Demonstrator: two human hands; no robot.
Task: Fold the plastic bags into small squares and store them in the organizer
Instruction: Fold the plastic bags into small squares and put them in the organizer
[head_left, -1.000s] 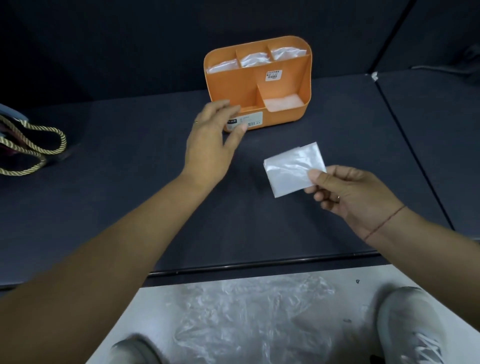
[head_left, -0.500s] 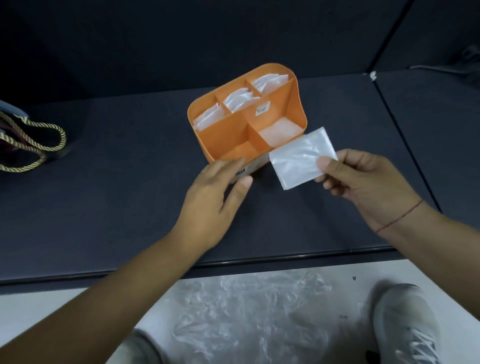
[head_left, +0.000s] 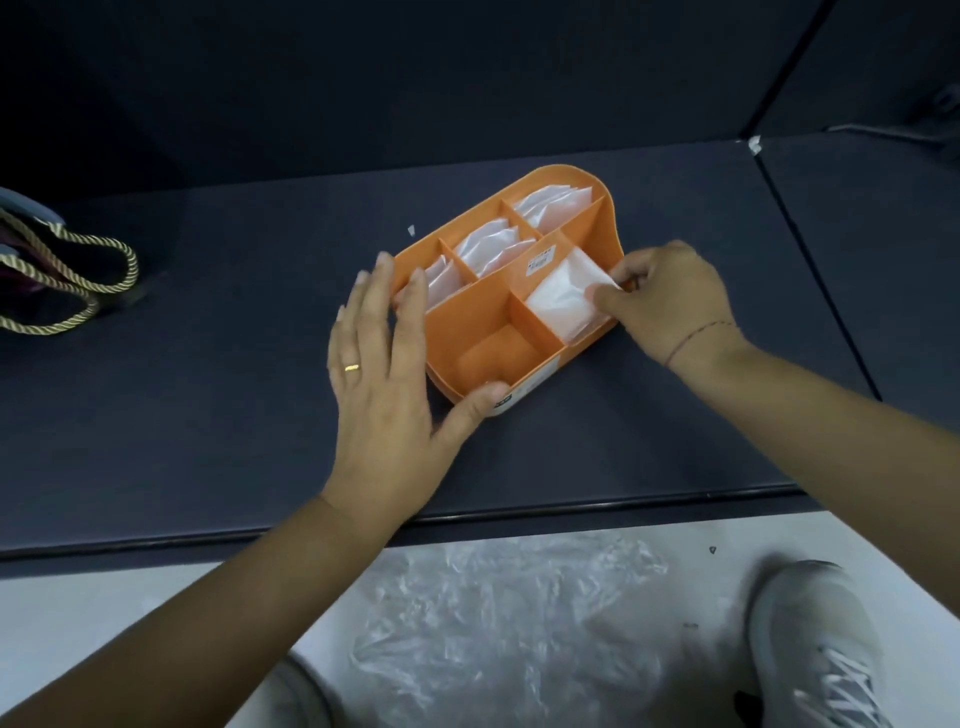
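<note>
**Where was the organizer?**
The orange organizer (head_left: 470, 317) stood near the middle of the dark table (head_left: 208, 415), turned at an angle to the table's near edge.

**And the hands?**
The left hand (head_left: 382, 374) lay against the organizer's left end. Its fingers were straight and spread along the short wall, and its thumb was pressed to the long near wall by the corner. A gold ring (head_left: 352, 368) showed on one finger. The right hand (head_left: 670, 301), with a thin thread (head_left: 696, 335) round its wrist, pinched the folded bag (head_left: 561, 299) by one corner between its thumb and curled fingers.

**Where was that bag?**
It was a white, translucent square lying tilted in the right one of the organizer's two near compartments. Its held corner was at the organizer's right rim. I could not tell whether it had reached the compartment floor.

**What else was there?**
The three far compartments each held stored bags (head_left: 491, 249), white, folded and standing on edge. A small printed label (head_left: 540, 260) was stuck on the long divider. At the table's left edge lay the gold rope handles (head_left: 78, 270) of a carrier. Below the near edge, on a pale floor, lay crumpled clear plastic (head_left: 493, 623). A grey shoe (head_left: 821, 639) was just to its right.
</note>
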